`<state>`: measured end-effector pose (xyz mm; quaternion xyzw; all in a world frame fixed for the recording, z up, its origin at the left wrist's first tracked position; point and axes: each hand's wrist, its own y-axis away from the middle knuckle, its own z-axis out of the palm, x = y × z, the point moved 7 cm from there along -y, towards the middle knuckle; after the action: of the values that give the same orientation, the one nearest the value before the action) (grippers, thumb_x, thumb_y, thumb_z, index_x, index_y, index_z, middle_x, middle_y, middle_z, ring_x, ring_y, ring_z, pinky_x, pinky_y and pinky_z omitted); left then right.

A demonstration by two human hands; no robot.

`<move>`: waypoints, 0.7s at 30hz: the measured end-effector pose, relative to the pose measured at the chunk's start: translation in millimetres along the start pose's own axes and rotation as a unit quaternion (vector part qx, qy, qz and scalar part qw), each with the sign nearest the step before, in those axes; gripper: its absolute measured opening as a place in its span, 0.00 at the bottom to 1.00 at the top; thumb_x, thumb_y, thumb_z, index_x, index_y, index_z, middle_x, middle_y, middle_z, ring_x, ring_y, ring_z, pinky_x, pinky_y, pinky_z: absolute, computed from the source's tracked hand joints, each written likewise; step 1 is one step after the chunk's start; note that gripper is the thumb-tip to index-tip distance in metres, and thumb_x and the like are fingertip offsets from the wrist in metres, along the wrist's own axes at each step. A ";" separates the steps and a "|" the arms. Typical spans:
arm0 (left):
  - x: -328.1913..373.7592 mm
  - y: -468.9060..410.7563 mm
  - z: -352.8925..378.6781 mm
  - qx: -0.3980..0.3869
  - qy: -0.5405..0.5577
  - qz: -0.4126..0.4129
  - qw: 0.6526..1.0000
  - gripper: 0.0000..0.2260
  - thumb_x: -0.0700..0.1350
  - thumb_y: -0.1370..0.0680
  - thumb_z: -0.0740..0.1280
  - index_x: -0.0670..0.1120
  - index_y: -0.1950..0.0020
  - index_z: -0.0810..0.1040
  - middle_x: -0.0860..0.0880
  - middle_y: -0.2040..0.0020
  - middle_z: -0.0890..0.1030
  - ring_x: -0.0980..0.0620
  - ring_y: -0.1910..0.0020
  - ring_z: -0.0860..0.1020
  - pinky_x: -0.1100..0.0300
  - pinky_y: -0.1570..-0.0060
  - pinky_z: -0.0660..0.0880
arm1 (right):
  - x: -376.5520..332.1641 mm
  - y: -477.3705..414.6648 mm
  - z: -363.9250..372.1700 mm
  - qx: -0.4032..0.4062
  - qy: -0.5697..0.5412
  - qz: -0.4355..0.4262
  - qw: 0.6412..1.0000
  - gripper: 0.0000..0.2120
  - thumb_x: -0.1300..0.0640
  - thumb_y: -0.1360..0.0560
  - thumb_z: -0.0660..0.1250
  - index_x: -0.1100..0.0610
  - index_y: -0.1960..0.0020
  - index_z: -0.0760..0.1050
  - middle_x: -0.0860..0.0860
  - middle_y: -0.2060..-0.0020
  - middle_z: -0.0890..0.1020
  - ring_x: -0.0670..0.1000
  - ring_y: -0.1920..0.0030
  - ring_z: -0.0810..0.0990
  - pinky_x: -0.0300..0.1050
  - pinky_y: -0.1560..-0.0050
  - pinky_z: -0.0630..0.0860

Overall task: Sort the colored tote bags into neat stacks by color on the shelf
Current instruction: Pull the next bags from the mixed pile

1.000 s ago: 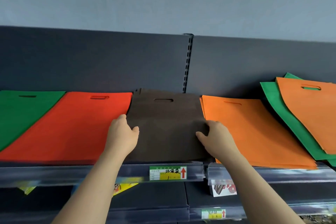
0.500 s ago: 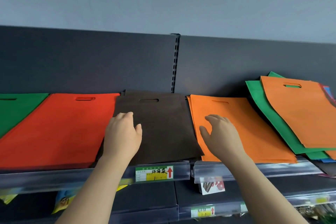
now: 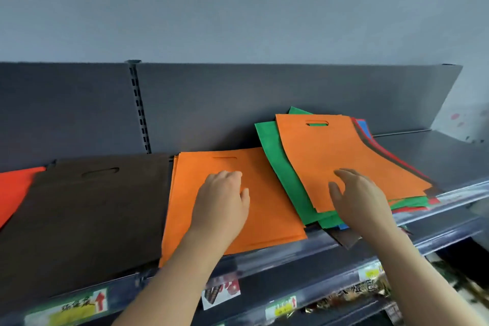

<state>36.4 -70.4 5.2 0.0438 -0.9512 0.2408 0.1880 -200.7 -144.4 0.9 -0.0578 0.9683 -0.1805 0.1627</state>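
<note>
Left hand (image 3: 223, 206) is resting loose, empty fingers on the flat matte orange stack (image 3: 272, 193); right hand (image 3: 362, 201) is spreading empty fingers over the rectangular orange bag (image 3: 344, 151) topping the fanned pile (image 3: 275, 159).

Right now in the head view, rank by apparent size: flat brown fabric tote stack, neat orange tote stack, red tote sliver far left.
1. brown tote stack
2. orange tote stack
3. red tote sliver, cropped by the frame

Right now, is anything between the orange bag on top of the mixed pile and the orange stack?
Only the left hand, resting on the orange stack. The orange bag lies uncovered atop the mixed pile, right hand over it.
</note>
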 end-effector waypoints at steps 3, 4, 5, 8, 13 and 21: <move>45.3 -15.7 34.8 -0.029 0.022 0.017 0.999 0.15 0.49 0.19 0.58 0.46 0.35 0.73 0.49 0.41 0.77 0.49 0.41 0.72 0.57 0.43 0.72 | 58.2 -18.5 -3.9 -0.017 0.040 0.037 0.998 0.16 0.56 0.22 0.59 0.63 0.39 0.75 0.56 0.39 0.77 0.60 0.42 0.75 0.50 0.46 0.71; 57.6 -19.9 45.0 -0.040 0.024 0.017 0.999 0.14 0.49 0.19 0.58 0.45 0.37 0.74 0.49 0.43 0.78 0.49 0.43 0.73 0.56 0.44 0.73 | 74.3 -23.8 -5.1 -0.018 0.050 0.042 0.998 0.13 0.57 0.22 0.59 0.63 0.44 0.76 0.58 0.44 0.78 0.61 0.46 0.76 0.51 0.50 0.71; 68.2 -24.1 55.2 -0.053 0.025 0.015 0.998 0.14 0.50 0.20 0.58 0.45 0.39 0.75 0.49 0.45 0.78 0.50 0.45 0.74 0.55 0.46 0.74 | 88.5 -28.4 -6.7 -0.019 0.059 0.046 0.997 0.10 0.58 0.23 0.58 0.63 0.51 0.76 0.58 0.50 0.79 0.62 0.51 0.77 0.51 0.54 0.71; 91.2 -35.0 82.9 -0.090 0.043 -0.008 0.995 0.16 0.53 0.20 0.59 0.43 0.41 0.74 0.47 0.47 0.79 0.49 0.48 0.76 0.53 0.50 0.76 | 121.8 -39.5 -5.9 -0.028 0.061 0.056 0.996 0.12 0.58 0.23 0.57 0.60 0.63 0.70 0.57 0.59 0.77 0.61 0.57 0.75 0.50 0.58 0.68; 103.0 -46.5 101.8 -0.087 0.097 -0.070 0.989 0.18 0.54 0.21 0.61 0.44 0.38 0.70 0.48 0.44 0.78 0.53 0.50 0.75 0.64 0.55 0.71 | 131.9 -41.1 1.4 -0.028 0.042 0.030 0.998 0.15 0.54 0.21 0.55 0.58 0.64 0.71 0.51 0.62 0.76 0.55 0.59 0.74 0.46 0.60 0.67; 77.0 -49.8 99.8 -0.048 0.157 -0.162 0.973 0.11 0.41 0.23 0.64 0.43 0.41 0.71 0.49 0.50 0.78 0.57 0.64 0.73 0.65 0.71 0.67 | 129.4 -46.7 -9.7 -0.013 -0.018 -0.021 1.000 0.12 0.51 0.22 0.59 0.59 0.52 0.77 0.51 0.55 0.80 0.54 0.54 0.77 0.46 0.56 0.74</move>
<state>-59.8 -161.0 -24.7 0.1497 -0.9003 0.1654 0.3738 -323.1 -206.6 -11.3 -0.0834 0.9661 -0.1698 0.1756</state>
